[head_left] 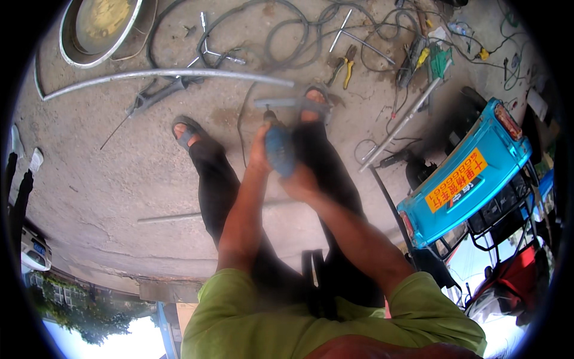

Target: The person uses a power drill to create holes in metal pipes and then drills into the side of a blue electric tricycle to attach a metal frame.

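A blue power drill [279, 148] points away from me between my legs, its chuck and bit at the far end. My left hand [259, 149] is closed on the drill's left side. At its rear end my right hand [301, 183] grips it, fingers partly hidden. The bit's tip meets or hangs just over a short grey metal bar [273, 103] on the floor; which of the two I cannot tell. My right sandalled foot [315, 106] stands on or against the bar's right end. My left foot [187, 133] is planted farther left.
A long bent metal tube [173, 73], lug wrench [206, 48], yellow-handled pliers [343, 66] and looped cables [287, 30] lie ahead. A round metal basin [72, 51] stands far left. A straight tube [406, 113] leans right, near a turquoise vehicle [436, 224]. Another rod [170, 218] lies behind.
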The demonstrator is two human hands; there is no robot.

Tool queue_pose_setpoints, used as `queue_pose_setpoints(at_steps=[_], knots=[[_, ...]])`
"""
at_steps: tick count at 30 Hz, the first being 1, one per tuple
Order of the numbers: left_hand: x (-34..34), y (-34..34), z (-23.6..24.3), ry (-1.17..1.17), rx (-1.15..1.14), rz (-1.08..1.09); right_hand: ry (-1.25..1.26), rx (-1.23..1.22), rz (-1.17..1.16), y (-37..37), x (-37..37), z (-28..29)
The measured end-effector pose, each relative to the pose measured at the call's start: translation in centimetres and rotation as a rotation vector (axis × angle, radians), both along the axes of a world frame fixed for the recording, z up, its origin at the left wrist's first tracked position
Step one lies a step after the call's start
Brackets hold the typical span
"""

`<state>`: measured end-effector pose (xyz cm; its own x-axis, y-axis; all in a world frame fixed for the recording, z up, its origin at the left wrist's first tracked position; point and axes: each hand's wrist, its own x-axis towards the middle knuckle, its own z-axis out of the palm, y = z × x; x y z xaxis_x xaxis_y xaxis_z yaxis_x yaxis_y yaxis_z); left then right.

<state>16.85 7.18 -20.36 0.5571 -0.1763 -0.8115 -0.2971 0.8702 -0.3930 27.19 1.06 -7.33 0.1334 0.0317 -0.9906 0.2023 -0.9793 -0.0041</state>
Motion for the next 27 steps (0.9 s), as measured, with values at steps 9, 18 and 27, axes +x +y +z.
queue_pose_setpoints(at_steps=[9, 18, 27], knots=[[-0.27, -0.31, -0.48, 0.020, -0.004, -0.012, 0.029, 0.004, -0.006, -0.23, 0.04, -0.18], [-0.44, -0.25, -0.72, 0.017, 0.009, -0.032, 0.005, 0.025, -0.017, -0.26, -0.17, -0.22], [-0.49, -0.33, -0.58, -0.012, 0.002, -0.002, -0.003, 0.016, -0.010, -0.31, -0.26, -0.21]])
